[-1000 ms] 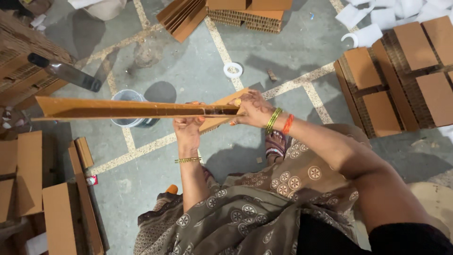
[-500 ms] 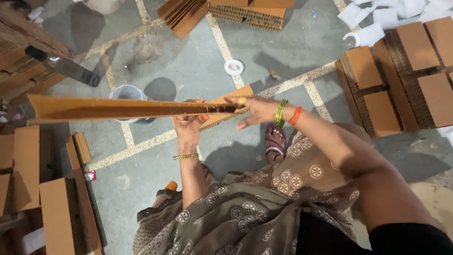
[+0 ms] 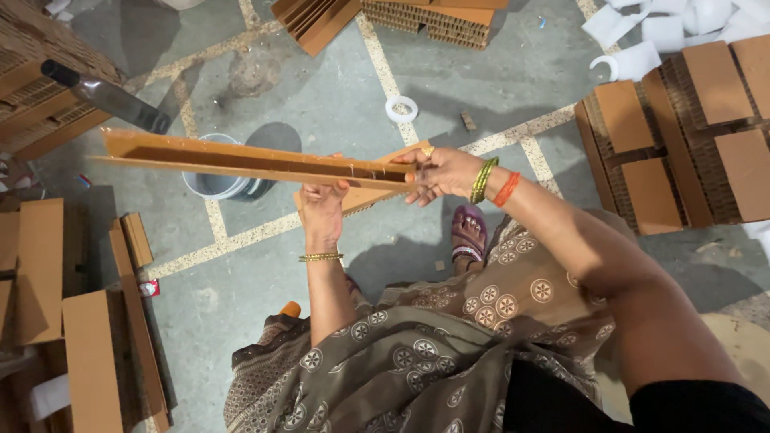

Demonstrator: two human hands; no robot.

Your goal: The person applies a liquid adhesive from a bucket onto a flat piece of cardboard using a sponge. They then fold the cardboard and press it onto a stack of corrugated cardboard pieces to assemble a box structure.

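I hold a long, narrow brown cardboard channel piece (image 3: 241, 159) level above the floor, its length running left to right. My left hand (image 3: 322, 210) grips it from below near its right part. My right hand (image 3: 441, 171) pinches its right end, with green and orange bangles on the wrist. A second flat cardboard piece (image 3: 373, 195) lies tilted behind the channel, between my two hands.
A white bucket (image 3: 215, 181) stands on the grey floor under the channel. A white tape ring (image 3: 401, 109) lies beyond. Cardboard stacks (image 3: 682, 136) fill the right, more sheets (image 3: 88, 353) lie at the left, corrugated pieces (image 3: 433, 20) at the top. My sandalled foot (image 3: 469, 234) shows below.
The cardboard channel and both hands have shifted slightly right and up in view; the grip of both hands is unchanged.
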